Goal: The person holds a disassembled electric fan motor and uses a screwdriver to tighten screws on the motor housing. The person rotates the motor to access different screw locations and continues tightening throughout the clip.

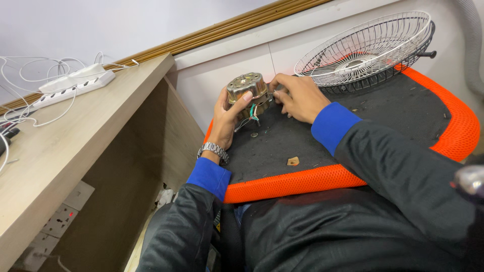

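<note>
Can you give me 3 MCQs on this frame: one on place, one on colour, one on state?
1. Where is the wire fan guard?
A. At the far end of the black pad, by the wall
B. On the wooden desk
C. On the person's lap

2. What colour is the rim of the black pad?
A. Blue
B. Orange
C. White

3. How is the fan motor held?
A. Lying untouched on the pad
B. Hanging by its wires
C. Gripped by the left hand, with the right hand at its side

Answers: 1 A, the guard sits on the pad's far end next to the wall. 2 B, an orange mesh border runs round the pad. 3 C, left fingers wrap the motor while the right fingers touch it.
</note>
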